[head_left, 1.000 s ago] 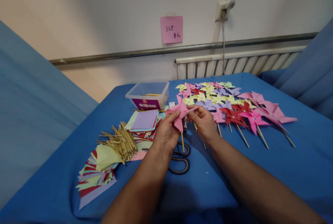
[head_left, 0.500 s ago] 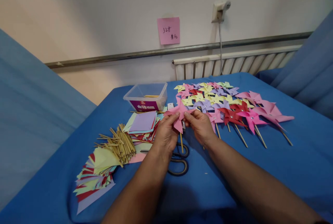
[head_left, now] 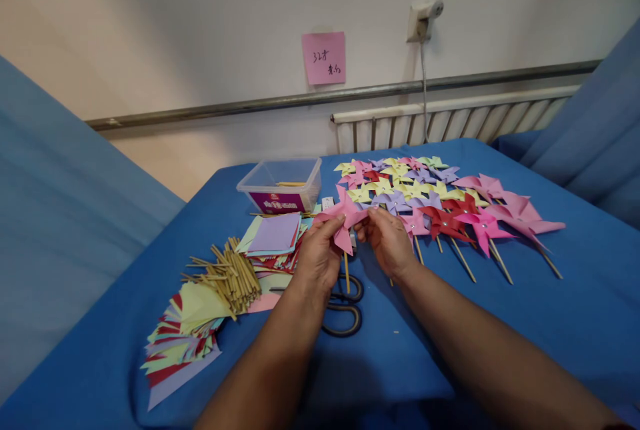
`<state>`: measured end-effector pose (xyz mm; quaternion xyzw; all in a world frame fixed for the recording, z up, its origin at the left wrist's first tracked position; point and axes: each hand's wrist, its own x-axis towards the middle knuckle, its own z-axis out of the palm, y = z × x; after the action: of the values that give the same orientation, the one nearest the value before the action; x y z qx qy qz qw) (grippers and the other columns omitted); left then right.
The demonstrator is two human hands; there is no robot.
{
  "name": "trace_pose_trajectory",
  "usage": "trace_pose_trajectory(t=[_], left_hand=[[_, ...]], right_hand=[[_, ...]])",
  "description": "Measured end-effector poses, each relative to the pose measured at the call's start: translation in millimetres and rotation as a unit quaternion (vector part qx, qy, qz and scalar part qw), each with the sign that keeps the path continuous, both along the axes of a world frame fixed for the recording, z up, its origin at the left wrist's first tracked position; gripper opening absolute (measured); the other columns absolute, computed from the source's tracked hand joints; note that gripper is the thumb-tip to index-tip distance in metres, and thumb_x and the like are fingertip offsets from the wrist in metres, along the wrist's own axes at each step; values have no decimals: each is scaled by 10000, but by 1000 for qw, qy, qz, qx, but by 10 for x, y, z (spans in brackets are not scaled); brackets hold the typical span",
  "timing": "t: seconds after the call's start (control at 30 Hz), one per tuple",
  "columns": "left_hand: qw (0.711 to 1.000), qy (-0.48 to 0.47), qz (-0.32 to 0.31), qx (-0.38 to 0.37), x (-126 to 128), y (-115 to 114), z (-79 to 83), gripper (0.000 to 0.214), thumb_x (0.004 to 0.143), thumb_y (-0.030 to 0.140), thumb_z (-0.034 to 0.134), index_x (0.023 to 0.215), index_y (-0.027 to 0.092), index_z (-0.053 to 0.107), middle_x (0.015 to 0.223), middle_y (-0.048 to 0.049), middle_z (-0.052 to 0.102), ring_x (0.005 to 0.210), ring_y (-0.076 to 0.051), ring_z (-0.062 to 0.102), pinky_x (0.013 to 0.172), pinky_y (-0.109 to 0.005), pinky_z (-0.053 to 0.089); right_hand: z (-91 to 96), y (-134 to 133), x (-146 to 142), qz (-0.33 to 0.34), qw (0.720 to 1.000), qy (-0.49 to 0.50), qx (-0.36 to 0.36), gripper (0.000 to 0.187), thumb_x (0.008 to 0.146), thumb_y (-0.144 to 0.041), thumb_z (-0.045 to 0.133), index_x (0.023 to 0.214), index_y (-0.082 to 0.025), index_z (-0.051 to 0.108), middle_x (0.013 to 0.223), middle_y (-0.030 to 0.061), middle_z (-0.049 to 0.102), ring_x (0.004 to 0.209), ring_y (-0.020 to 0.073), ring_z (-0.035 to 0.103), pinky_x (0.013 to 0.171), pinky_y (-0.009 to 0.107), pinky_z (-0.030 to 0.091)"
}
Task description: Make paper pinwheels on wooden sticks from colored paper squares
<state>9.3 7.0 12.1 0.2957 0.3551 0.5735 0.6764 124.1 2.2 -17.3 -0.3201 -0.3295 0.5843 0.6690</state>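
Note:
A pink paper pinwheel [head_left: 344, 217] on a thin stick is held up over the middle of the blue-covered table [head_left: 400, 377]. My left hand [head_left: 320, 253] is closed on it, the thumb near its centre. At the tip of its right blade, the thumb and fingertips of my right hand [head_left: 387, 240] are pinched together, touching the paper. Black-handled scissors [head_left: 353, 319] lie beneath, partly hidden by my left hand and forearm. To the right, several finished-looking pinwheels [head_left: 445, 222] in red, pink, yellow and purple lie in rows.
Left of my hands are a stack of coloured paper squares [head_left: 273, 235], a pile of thin sticks [head_left: 235, 280] and fanned paper pieces [head_left: 185, 343]. A clear plastic box [head_left: 280, 183] stands behind them. Blue curtains [head_left: 65, 217] hang at both sides; a radiator [head_left: 460, 120] lines the wall.
My right fingers have shifted slightly right, from near the pinwheel's centre out to its right blade tip. The left hand keeps its hold, and the pinwheel has tilted a little.

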Motion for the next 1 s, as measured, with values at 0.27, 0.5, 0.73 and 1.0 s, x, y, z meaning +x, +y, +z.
trace_pose_trajectory(t=[0.27, 0.5, 0.73, 1.0], left_hand=[[997, 75, 24, -8, -3, -18, -4, 246, 541, 187, 852, 714, 137, 685, 683, -17, 690, 620, -122, 612, 666, -246, 466], [989, 147, 21, 4, 4, -45, 1, 277, 504, 206, 857, 634, 142, 621, 579, 29, 600, 524, -86, 525, 553, -216, 384], [996, 24, -65, -51, -70, -4, 61, 205, 638, 236, 795, 774, 121, 693, 719, -48, 687, 622, -140, 607, 612, -255, 470], [993, 6, -102, -60, -77, -14, 104, 155, 718, 210, 780, 821, 115, 713, 716, -46, 691, 589, -127, 600, 576, -249, 480]], right_hand=[[109, 11, 159, 48, 995, -76, -40, 336, 677, -509, 789, 739, -202, 666, 693, -13, 630, 636, 127, 555, 568, 247, 412], [101, 26, 181, 111, 988, -84, -68, 296, 590, -386, 856, 725, -185, 687, 655, -16, 650, 564, 108, 532, 525, 232, 385], [143, 33, 231, 120, 988, -42, -88, 254, 590, -323, 862, 743, -190, 710, 664, -27, 673, 571, 103, 562, 555, 235, 429], [156, 39, 287, 153, 985, 13, -83, 212, 636, -277, 846, 802, -199, 740, 792, -3, 733, 707, 121, 641, 689, 254, 496]])
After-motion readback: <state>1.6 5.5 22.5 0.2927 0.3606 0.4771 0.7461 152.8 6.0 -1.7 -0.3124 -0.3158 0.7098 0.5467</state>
